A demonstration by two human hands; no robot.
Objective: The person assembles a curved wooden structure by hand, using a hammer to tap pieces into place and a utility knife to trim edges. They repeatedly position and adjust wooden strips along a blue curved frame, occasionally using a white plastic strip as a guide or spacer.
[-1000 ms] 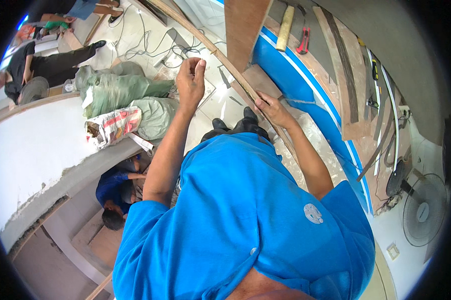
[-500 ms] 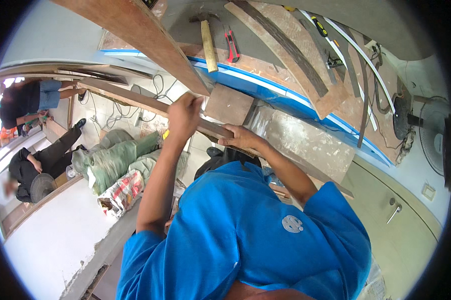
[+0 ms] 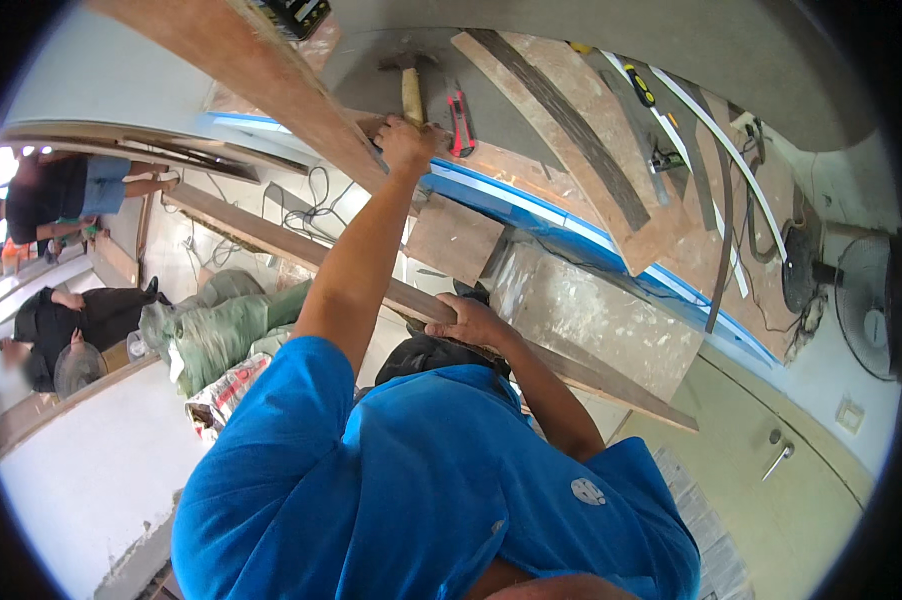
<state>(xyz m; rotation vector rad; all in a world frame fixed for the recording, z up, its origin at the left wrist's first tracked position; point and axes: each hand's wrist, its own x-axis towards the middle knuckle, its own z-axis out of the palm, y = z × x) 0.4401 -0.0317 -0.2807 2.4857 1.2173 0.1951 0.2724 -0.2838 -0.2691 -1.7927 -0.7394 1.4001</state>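
At the edge of the cluttered worktop, my left hand (image 3: 407, 143) is closed round the lower end of the wooden handle of a hammer (image 3: 412, 95). The hammer lies with its dark head away from me. A red utility knife (image 3: 460, 122) is just right of this hand. In front of my body, my right hand (image 3: 474, 324) grips a long, narrow wooden plank (image 3: 611, 380). The plank slants from the far left down to the near right.
A broad board (image 3: 261, 75) rises beside my left hand. Curved wood strips (image 3: 571, 130) and a screwdriver (image 3: 638, 85) lie on the worktop (image 3: 376, 55). Green sacks (image 3: 221, 325) and cables stand left. Two people (image 3: 66, 200) are far left; a fan (image 3: 864, 305) is right.
My left hand has left the plank and moved forward onto the hammer handle. My right hand still holds the plank, which has tilted and shifted slightly towards me.
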